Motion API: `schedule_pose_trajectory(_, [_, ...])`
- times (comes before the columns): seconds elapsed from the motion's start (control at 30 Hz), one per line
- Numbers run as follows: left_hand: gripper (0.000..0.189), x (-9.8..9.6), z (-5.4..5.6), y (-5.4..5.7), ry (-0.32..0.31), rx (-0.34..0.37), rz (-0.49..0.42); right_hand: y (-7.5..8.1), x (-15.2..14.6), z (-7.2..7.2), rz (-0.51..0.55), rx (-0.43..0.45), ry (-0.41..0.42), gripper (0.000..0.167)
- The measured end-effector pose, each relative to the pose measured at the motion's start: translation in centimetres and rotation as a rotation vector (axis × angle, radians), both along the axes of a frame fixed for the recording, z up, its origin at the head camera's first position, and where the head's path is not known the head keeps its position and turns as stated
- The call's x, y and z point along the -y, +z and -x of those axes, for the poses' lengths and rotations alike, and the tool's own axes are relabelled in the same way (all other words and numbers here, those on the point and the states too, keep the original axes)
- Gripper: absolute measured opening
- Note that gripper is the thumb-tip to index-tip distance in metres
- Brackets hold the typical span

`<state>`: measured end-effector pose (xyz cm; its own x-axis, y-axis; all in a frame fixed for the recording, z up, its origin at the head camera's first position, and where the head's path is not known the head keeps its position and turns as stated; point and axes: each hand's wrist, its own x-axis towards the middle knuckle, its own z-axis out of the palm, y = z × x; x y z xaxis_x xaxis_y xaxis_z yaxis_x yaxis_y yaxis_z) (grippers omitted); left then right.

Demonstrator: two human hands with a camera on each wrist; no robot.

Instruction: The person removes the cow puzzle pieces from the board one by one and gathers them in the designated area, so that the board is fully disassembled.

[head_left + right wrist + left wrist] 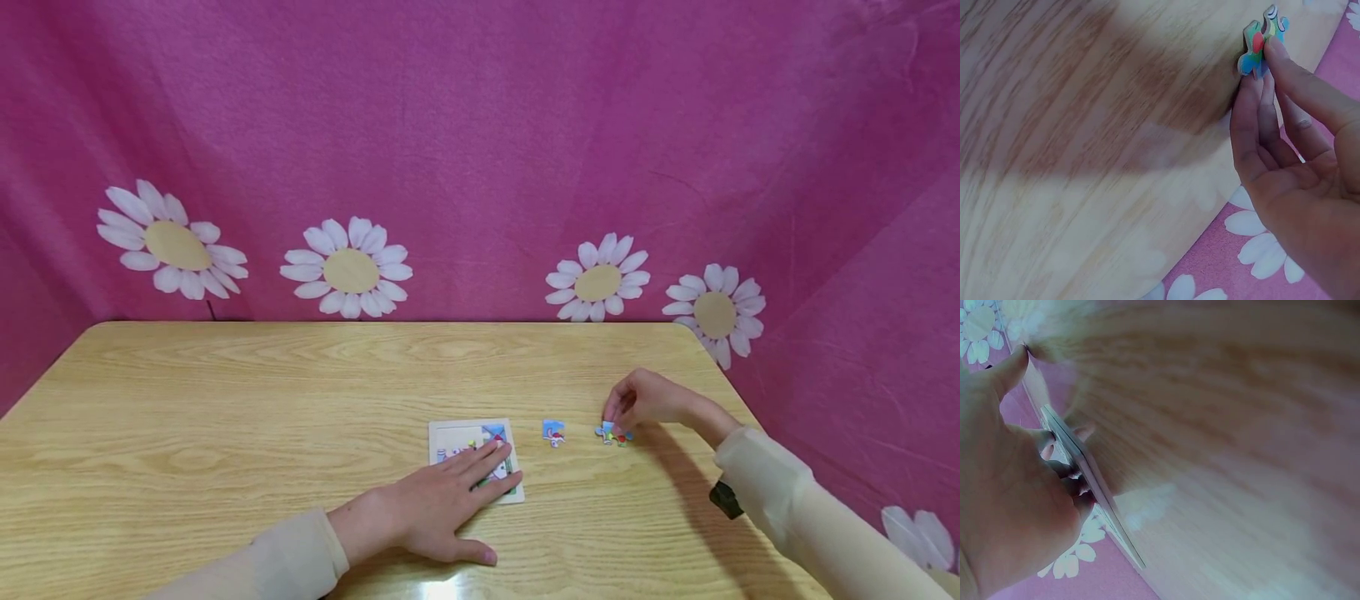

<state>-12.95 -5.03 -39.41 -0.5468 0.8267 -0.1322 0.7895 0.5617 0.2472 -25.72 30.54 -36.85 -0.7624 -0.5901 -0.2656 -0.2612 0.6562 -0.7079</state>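
My left hand (442, 504) lies spread over a small puzzle board (453, 427), its straight fingers resting on the pieces set in it. The left wrist view shows that board edge-on as a thin puzzle board (1094, 478) beside the fingers. To the right, my right hand (651, 398) pinches a colourful jigsaw piece (609, 435) between thumb and fingers. In the right wrist view the jigsaw piece (1254, 47) stands tilted at the fingertips. Another jigsaw piece (553, 432), blue with red and white, lies on the table between the board and my right hand.
The light wood table (262, 400) reaches back to a pink curtain (465, 150) printed with white daisies. A dark object (725, 500) shows under the right sleeve at the wrist.
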Motion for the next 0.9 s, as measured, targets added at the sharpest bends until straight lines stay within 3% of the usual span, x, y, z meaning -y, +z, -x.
schedule_pose_trajectory(0.17, [0.087,0.0,0.0,0.0,-0.003,-0.004,-0.001,-0.1,0.1,-0.2,-0.015,-0.046,0.007,0.012])
schedule_pose_trajectory(0.37, [0.087,0.0,-0.1,0.1,0.002,-0.009,0.002,0.1,-0.3,-0.4,-0.006,-0.033,-0.005,0.012])
schedule_pose_trajectory(0.57, [0.087,0.0,-0.1,0.0,0.005,-0.014,0.007,0.9,0.1,-0.3,0.068,0.006,-0.003,0.016])
schedule_pose_trajectory(0.73, [0.087,0.0,-0.1,0.1,0.008,-0.003,0.008,1.4,2.4,-0.5,0.106,0.054,0.011,0.018])
schedule_pose_trajectory(0.9, [0.087,0.0,0.0,0.0,0.006,0.006,0.005,1.0,5.8,-0.2,0.151,0.066,0.088,0.017])
